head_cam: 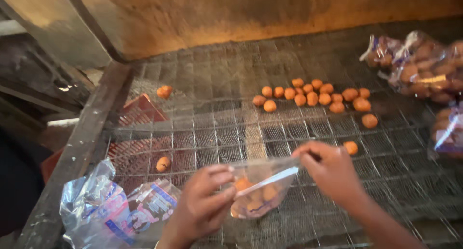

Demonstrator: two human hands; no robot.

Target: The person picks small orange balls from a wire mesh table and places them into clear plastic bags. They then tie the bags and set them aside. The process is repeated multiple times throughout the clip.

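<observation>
I am working over a wide wire mesh table [207, 128], and its gaps are the biggest worry, I judge: a small piece dropped here could wedge in the wire or roll off toward the red crate [140, 111] showing beneath the mesh. Filled bags [424, 68] are lying at the far right edge, and a heap of empty printed bags [103, 213] is sitting near my left wrist. A cluster of round orange balls [313, 97] is lying loose in the middle, well apart from me. Between my hands I am holding a clear bag [260, 188] with several balls inside. My left hand [205, 203] is pinching one end of its mouth; my right hand [333, 169] is gripping the other end, pulling the strip taut. If either pinch slips, the bag could tip and spill.
</observation>
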